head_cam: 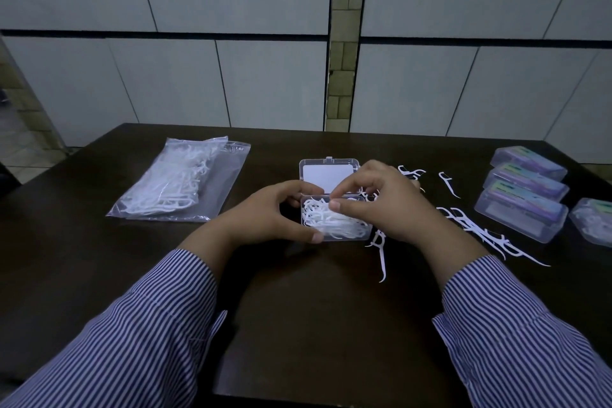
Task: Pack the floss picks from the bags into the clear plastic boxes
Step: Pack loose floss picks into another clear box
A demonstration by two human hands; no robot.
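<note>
You're partway through: closed boxes point(521, 212) sit filled at right, your left hand point(271, 212) grips the open box point(334, 219) centre-table while your right hand point(384, 202) pinches picks into it, and loose picks point(477, 230) and bags point(175, 179) remain.

No text, brand, number or sign can be read anywhere here. The closed clear boxes point(521, 209) at the right of the desk point(314, 325) carry coloured labels in purple, green and blue, but any print on them is too small and blurred to make out. The white card point(326, 177) inside the lid of the open box point(331, 175) shows no writing.
</note>
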